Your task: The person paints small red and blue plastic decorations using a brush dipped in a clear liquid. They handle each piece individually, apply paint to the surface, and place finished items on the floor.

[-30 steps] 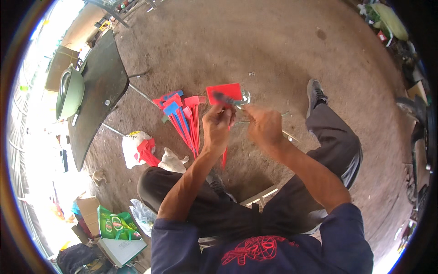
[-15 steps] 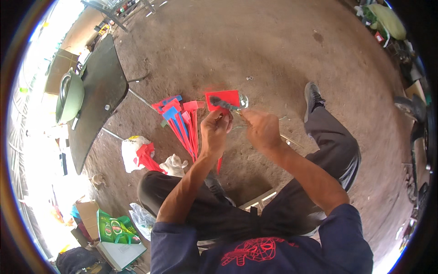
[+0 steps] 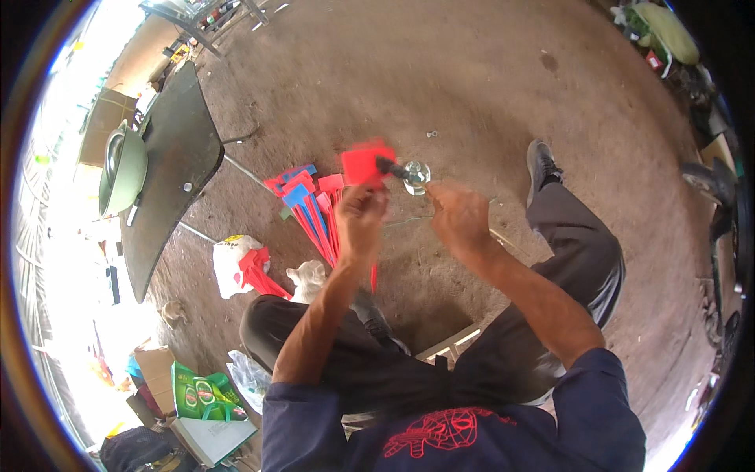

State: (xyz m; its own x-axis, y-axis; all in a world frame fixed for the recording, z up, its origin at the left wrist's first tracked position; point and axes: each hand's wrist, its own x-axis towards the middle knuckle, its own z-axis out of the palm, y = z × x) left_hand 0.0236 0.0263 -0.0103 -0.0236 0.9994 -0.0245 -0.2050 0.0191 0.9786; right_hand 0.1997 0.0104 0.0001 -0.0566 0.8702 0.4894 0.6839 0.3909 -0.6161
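My left hand (image 3: 362, 211) is closed on the lower edge of a flat red rectangular piece (image 3: 362, 167), which is blurred by motion; a narrow red strip shows below that hand. My right hand (image 3: 460, 212) grips a brush (image 3: 390, 166), its dark bristle end over the right edge of the red piece. Just below and right of the bristles, a clear glass jar (image 3: 418, 178) stands on the ground. Left of my left hand lies a fanned bundle of red and blue flat pieces with long narrow tails (image 3: 318, 216).
A white bag with red strips (image 3: 234, 267) lies by my left knee, beside a small pale cat (image 3: 307, 277). A dark tabletop (image 3: 174, 149) holding a green bowl (image 3: 130, 177) is at the left. A green bag (image 3: 200, 393) and boxes lie at lower left.
The red piece and my left hand have shifted left, and the brush has moved toward its right edge. The glass jar, partly covered before, now shows fully.
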